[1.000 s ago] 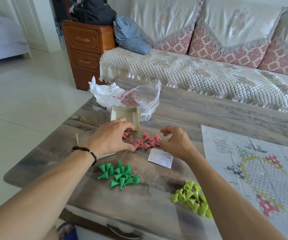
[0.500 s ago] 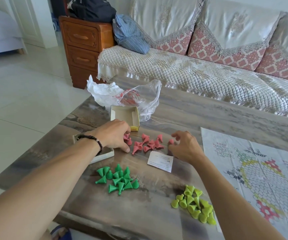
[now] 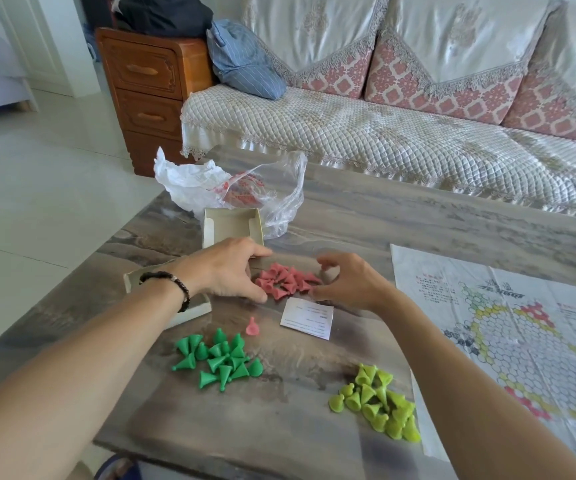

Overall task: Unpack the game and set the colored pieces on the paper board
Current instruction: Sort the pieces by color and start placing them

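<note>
Several pink cone pieces (image 3: 286,280) lie bunched in a tight pile on the table. My left hand (image 3: 227,268) cups the pile from the left and my right hand (image 3: 348,282) cups it from the right, fingers loosely curved, neither gripping a piece. One stray pink piece (image 3: 252,327) lies nearer me. A dark green pile (image 3: 220,358) sits front left and a yellow-green pile (image 3: 380,403) front right. The paper board (image 3: 508,337) with its hexagon star lies flat at the right.
An open cardboard box tray (image 3: 232,225) and a crumpled plastic bag (image 3: 241,188) lie behind the pink pile. The box lid (image 3: 196,308) sits under my left wrist. A small printed slip (image 3: 307,318) lies by the pile. Sofa and wooden drawers stand beyond the table.
Both hands have closed in on the pink pieces, sweeping the scattered ones into one tight pile. One pink piece now lies apart, toward the green pile.
</note>
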Motion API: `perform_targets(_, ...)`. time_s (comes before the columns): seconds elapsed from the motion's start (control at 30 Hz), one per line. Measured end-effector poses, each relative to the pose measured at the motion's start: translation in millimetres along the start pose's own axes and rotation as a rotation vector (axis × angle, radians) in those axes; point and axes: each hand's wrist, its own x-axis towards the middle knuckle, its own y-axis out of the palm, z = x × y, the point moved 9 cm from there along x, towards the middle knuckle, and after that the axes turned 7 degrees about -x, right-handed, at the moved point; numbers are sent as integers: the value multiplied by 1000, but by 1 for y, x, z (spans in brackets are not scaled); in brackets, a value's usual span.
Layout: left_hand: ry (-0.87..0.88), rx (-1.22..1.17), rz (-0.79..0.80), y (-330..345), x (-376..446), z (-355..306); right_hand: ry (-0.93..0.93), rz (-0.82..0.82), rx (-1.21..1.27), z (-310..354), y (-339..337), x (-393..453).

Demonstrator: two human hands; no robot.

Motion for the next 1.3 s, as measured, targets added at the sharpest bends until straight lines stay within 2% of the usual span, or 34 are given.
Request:
perform_targets(0.17, 27, 131, 150, 20, -11, -9, -65, 15, -48, 21, 10, 5)
perform_targets(0.27, 56, 177, 123, 20, -10, -6, -73, -6, -79, 28, 17, 12)
perform_targets(0.53, 4, -9, -32, -4, -16, 3, -75, -59, -53, 28, 13, 9)
perform_targets(0.7, -19, 192, 45, -10, -27, 4, -51, -98, -38, 22, 11, 0)
perform_targets(0.93, 11, 158, 23, 8, -9, 5, -74, -16, -127, 29, 19, 4)
perform_targets(1.17, 10, 37, -96, 6, 16, 10, -118, 84, -160, 36, 20, 33)
perform_targets(1.3, 52, -23, -120, 8, 25, 4, -123, 69, -109, 36, 21, 38)
